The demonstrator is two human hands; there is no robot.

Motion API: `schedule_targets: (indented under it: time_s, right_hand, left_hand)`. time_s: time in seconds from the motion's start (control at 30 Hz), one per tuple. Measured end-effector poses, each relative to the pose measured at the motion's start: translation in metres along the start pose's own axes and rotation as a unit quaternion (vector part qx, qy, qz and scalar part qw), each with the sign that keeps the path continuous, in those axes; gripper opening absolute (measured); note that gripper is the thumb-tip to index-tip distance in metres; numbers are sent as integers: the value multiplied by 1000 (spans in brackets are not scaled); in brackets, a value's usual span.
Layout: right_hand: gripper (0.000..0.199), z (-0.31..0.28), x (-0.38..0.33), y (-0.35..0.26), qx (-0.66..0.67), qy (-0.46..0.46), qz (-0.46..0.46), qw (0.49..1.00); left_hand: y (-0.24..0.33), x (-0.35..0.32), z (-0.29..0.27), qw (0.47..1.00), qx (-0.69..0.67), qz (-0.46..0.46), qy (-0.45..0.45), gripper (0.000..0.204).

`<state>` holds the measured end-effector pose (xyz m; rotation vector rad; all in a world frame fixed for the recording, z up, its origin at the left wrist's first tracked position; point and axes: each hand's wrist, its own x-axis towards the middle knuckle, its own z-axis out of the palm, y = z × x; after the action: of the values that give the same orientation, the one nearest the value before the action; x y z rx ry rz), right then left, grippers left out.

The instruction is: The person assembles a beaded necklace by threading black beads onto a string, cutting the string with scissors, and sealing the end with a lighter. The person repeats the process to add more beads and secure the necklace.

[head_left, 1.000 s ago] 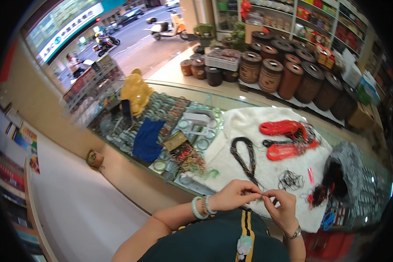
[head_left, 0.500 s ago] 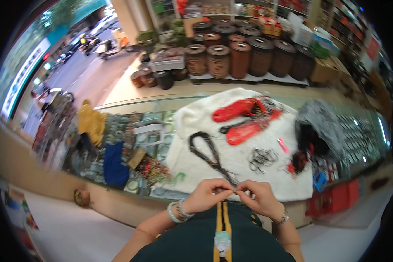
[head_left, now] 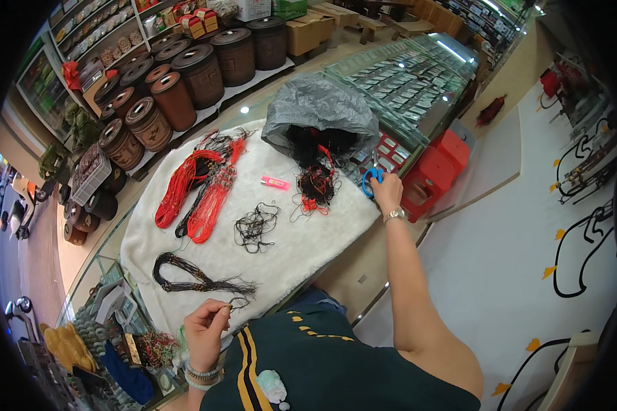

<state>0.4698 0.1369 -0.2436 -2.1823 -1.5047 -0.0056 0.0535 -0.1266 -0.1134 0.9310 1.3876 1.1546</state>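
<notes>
My left hand [head_left: 209,332] is closed in a pinch on the end of a black cord [head_left: 238,300] at the near edge of the white fleece cloth [head_left: 301,257]. Beside it lies a looped bundle of black cords [head_left: 185,274] with frayed ends. My right arm stretches out to the cloth's right edge, where my right hand [head_left: 389,193] has its fingers closed at the blue handles of a pair of scissors [head_left: 370,183]. The blades point away from me. Part of the grip is hidden behind the fingers.
On the cloth are red cord bundles [head_left: 175,192], a tangle of black cord [head_left: 257,227], a pink lighter-like item [head_left: 275,183] and a grey plastic bag [head_left: 315,103] spilling black and red cords. A red stool [head_left: 435,171] stands right of the counter.
My view has swung to the right. The hands, together before, are now apart: my right hand has let go of the cord and reached the scissors, while my left still pinches it.
</notes>
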Motion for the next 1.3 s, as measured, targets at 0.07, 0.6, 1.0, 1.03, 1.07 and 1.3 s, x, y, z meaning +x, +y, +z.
schedule_targets:
  time_s: [0.07, 0.6, 1.0, 1.03, 1.07, 1.3]
  right_hand:
    - [36, 20, 8, 18, -80, -7, -2, 997]
    - [26, -47, -97, -58, 500, -308, -40, 809]
    - [57, -129, -202, -192, 361, -536, -380, 661]
    - [57, -129, -204, -193, 338, -540, -385, 668]
    - [57, -128, -205, -192, 354, -540, -384, 660]
    - [58, -130, -207, -192, 335, -560, -375, 658]
  left_hand:
    - [2, 1, 0, 1000, -3, 4, 6, 9]
    - [8, -4, -12, 980, -151, 53, 117, 12]
    - [17, -19, -33, 984, -142, 41, 102, 11]
    - [17, -20, -33, 984, -140, 39, 103, 11]
    - [17, -21, -33, 983, -144, 36, 106, 11]
    - [17, -25, -31, 986, -118, 43, 109, 10]
